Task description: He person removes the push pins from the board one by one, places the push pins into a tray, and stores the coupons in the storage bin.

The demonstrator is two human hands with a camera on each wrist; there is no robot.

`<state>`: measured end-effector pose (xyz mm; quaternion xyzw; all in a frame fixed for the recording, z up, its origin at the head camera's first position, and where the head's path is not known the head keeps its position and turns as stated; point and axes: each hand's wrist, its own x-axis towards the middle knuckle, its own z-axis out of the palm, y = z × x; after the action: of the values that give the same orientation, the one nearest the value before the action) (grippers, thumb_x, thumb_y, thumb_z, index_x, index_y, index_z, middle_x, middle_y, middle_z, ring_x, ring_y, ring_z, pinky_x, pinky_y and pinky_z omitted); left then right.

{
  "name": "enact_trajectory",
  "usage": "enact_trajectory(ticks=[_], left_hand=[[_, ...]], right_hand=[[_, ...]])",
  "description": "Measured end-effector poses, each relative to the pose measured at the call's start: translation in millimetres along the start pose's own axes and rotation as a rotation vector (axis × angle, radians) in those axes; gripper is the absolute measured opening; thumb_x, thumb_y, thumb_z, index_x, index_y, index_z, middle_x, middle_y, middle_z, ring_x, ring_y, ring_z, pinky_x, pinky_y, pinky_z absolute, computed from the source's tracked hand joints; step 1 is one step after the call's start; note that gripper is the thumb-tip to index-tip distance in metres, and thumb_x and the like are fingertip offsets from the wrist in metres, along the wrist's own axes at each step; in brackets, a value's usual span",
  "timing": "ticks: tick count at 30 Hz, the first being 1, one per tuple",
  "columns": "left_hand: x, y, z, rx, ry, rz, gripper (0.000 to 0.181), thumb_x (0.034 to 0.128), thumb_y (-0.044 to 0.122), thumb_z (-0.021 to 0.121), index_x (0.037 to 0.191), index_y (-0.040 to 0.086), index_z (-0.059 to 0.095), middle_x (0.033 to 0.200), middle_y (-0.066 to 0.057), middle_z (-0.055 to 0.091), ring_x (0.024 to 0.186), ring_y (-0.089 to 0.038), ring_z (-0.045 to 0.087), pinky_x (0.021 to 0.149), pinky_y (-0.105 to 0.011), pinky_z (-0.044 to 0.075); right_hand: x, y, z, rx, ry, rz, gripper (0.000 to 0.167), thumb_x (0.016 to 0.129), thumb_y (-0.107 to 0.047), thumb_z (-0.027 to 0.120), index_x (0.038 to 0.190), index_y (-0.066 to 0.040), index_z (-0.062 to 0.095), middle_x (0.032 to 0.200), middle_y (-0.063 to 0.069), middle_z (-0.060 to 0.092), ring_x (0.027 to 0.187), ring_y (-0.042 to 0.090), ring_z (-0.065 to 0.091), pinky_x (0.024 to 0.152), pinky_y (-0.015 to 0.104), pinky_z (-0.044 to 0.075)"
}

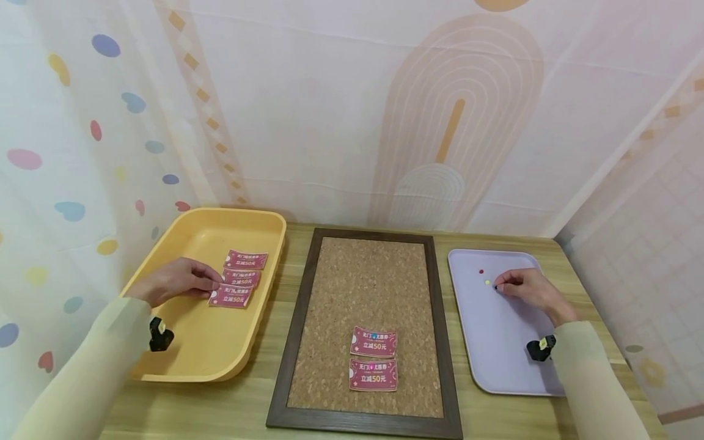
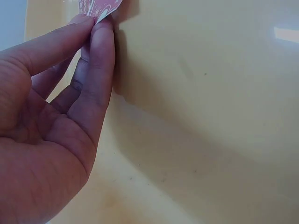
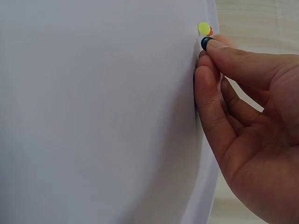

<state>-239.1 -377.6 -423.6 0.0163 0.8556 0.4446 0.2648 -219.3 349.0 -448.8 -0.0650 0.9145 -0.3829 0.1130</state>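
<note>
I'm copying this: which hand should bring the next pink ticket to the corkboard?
Probably the left hand: it pinches a pink ticket, while the right hand pinches a dark round piece.

Five coupons [image 1: 373,380], five pins [image 3: 204,29]

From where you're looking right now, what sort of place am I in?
Probably a small indoor tabletop work corner: patterned hangings line three sides of a wood-grain table, which holds a framed cork board between a yellow bin and a lavender tray.
</note>
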Motion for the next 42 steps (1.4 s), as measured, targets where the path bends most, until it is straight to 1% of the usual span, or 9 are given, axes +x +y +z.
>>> enact_trajectory(ticks=[8,13,16,19,23,29,35,37,42], left_hand=[[0.4,-0.3,2.1,-0.009,-0.004,-0.01,0.032,0.0998,0.008,0.069,0.123,-0.014,0.066,0.106,-0.009,0.074,0.086,-0.015,0.069,0.079,-0.029,0.061],[-7.7,6.3,-1.6,0.027,0.015,0.044,0.042,0.1016,0.01,0.066,0.132,-0.017,0.057,0.116,-0.016,0.071,0.095,-0.018,0.07,0.086,-0.034,0.06],[-16.1,17.1,-4.8,0.029,0.062,0.096,0.048,0.1043,0.014,0.062,0.137,-0.018,0.05,0.124,-0.021,0.066,0.102,-0.017,0.069,0.09,-0.034,0.059],[-25.3,36.9,-1.8,0.05,0.141,0.142,0.05,0.1061,0.023,0.061,0.139,-0.013,0.051,0.129,-0.018,0.063,0.105,-0.01,0.066,0.09,-0.027,0.057],[-36.8,74.7,21.3,0.099,0.254,0.21,0.045,0.1048,0.029,0.064,0.135,-0.003,0.061,0.129,-0.016,0.066,0.103,-0.003,0.064,0.087,-0.017,0.052],[-47.5,116.8,70.3,0.014,0.288,0.317,0.035,0.1034,0.023,0.066,0.129,0.0,0.067,0.123,-0.015,0.07,0.101,-0.007,0.067,0.085,-0.019,0.053],[-52.1,134.3,102.6,-0.083,0.301,0.373,0.032,0.102,0.024,0.068,0.126,0.002,0.068,0.116,-0.006,0.073,0.1,-0.008,0.066,0.084,-0.02,0.054],[-52.2,137.4,111.4,-0.106,0.301,0.383,0.031,0.1019,0.024,0.069,0.124,0.003,0.069,0.114,-0.006,0.073,0.09,-0.007,0.066,0.067,-0.019,0.053],[-46.0,139.0,136.2,-0.145,0.265,0.415,0.027,0.1023,0.02,0.067,0.123,0.004,0.069,0.117,-0.011,0.073,0.095,-0.015,0.067,0.07,-0.021,0.054]], right_hand=[[-1.4,2,0,-0.011,-0.006,0.004,0.013,0.097,-0.001,0.067,0.106,0.008,0.07,0.098,0.009,0.068,0.087,0.017,0.054,0.071,0.021,0.047],[-6.1,2,-4,-0.033,0.009,-0.042,0.016,0.097,-0.001,0.068,0.11,0.007,0.069,0.1,0.011,0.068,0.088,0.016,0.055,0.071,0.021,0.047],[-9.4,-2,-7,-0.021,0.028,-0.08,0.019,0.097,-0.001,0.067,0.113,0.009,0.067,0.101,0.014,0.068,0.087,0.014,0.057,0.071,0.022,0.049],[-13.5,-12,-8,0.006,0.05,-0.094,0.021,0.1,-0.004,0.065,0.115,0.01,0.065,0.1,0.015,0.067,0.085,0.013,0.059,0.072,0.023,0.052],[-21.1,-33,-4,0.009,0.105,-0.13,0.023,0.103,-0.01,0.063,0.116,0.009,0.066,0.095,0.012,0.067,0.083,0.015,0.061,0.072,0.022,0.052],[-28.3,-67,9,-0.016,0.215,-0.283,0.015,0.102,-0.01,0.066,0.11,0.003,0.071,0.09,0.01,0.071,0.078,0.016,0.065,0.07,0.02,0.05],[-35.1,-93,23,0.012,0.246,-0.27,0.016,0.101,-0.011,0.068,0.11,0.001,0.072,0.094,0.012,0.071,0.077,0.012,0.059,0.066,0.022,0.047],[-36.2,-100,29,0.033,0.249,-0.275,0.015,0.1,-0.01,0.069,0.11,0.001,0.072,0.096,0.011,0.071,0.077,0.011,0.057,0.066,0.022,0.048],[-37.9,-112,44,0.068,0.245,-0.311,0.012,0.099,-0.009,0.07,0.108,-0.002,0.073,0.096,0.007,0.071,0.078,0.01,0.058,0.067,0.022,0.048]])
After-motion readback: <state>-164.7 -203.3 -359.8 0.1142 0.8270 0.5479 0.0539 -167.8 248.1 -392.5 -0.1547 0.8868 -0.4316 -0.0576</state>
